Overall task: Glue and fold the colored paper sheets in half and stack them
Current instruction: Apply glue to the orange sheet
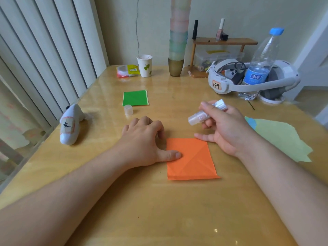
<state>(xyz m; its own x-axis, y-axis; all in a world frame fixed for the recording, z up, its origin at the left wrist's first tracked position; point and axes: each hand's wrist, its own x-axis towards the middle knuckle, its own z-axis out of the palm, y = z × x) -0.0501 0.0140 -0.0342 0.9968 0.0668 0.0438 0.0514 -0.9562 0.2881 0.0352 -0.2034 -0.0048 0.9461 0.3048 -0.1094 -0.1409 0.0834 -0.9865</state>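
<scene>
White plush toy [70, 124] lies at the left edge of the wooden bench [142, 201]. Left hand [142, 137] rests knuckles-down on the bench, fingers curled and holding nothing, thumb pressing the left edge of the orange paper [190, 159], which lies flat and creased near centre front. Behind the hand stands a clear cap [128, 109], touching the front edge of a folded green paper [135, 98]. Further back: snack packet [126, 71], paper cup [144, 65] with sticks in it, tall stack of cups [177, 39]. Right hand [225, 128] hovers above the orange paper's far right corner, fingers wrapped round an uncapped glue stick [204, 114]. Back right: small shelf [223, 41] with bottles, headset [248, 77], water bottle [260, 63]. Light green paper pile [284, 139] lies at the right edge, well clear.
</scene>
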